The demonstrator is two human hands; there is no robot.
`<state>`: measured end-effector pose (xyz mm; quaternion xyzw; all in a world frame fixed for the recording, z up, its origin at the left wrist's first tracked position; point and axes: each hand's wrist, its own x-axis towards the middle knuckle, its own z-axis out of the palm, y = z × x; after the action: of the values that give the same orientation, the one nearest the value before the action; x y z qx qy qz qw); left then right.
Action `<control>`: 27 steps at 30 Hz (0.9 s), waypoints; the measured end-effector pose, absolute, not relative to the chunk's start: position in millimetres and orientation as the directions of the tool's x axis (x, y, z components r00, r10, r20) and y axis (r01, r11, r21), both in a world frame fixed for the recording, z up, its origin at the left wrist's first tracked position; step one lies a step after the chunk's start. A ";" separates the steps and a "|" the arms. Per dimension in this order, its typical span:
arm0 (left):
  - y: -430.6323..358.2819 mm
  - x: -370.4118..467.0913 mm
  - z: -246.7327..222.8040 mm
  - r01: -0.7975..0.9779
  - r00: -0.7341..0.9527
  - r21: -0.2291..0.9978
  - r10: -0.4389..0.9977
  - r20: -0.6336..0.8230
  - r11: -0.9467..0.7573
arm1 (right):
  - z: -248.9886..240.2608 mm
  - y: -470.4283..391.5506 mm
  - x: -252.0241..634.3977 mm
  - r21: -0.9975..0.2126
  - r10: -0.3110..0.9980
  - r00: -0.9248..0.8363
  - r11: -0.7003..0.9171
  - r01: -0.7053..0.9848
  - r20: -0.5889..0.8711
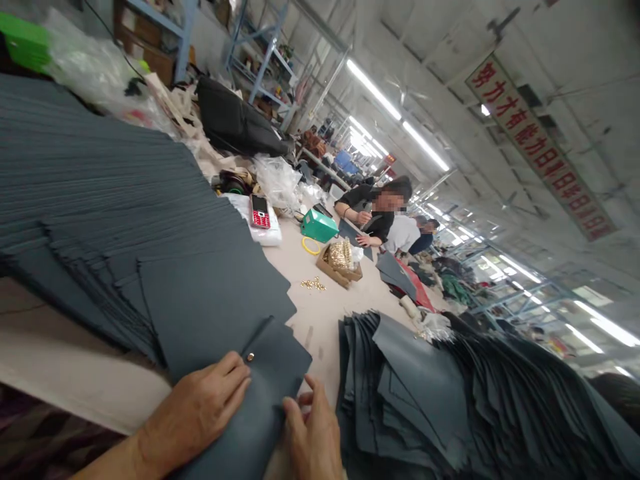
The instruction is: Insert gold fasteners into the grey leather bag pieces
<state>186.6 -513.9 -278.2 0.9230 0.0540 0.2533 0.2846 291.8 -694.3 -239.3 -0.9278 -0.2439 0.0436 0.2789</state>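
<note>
A dark blue-grey leather-like panel (270,387) lies in front of me, with a small gold metal stud (251,357) near a slit or folded edge in it. My left hand (200,403) is closed on the panel just left of the stud, its fingers bunched at that edge. At the panel's right edge is my right hand (316,427), thumb and fingers curled around the border; the fingertips are partly hidden. Under and beyond the panel spreads a large fanned stack of similar panels (100,187).
Another stack of dark panels (425,387) stands to the right. Farther along the table are loose gold studs (313,284), a cardboard box (345,275) of gold parts, a yellow ring (311,246), a green box (319,225) and a red phone (259,211). A co-worker (375,210) leans over the table beyond.
</note>
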 end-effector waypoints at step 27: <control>-499.9 187.2 -277.6 0.008 0.806 0.804 0.480 0.347 -0.595 | -84.8 -881.7 521.6 -0.456 -0.186 0.907 -0.890 0.008 0.379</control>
<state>187.2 -499.9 -277.6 0.8492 0.1436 0.2764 0.4264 521.6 -881.7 -84.8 -0.9490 0.0471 -0.2110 0.2295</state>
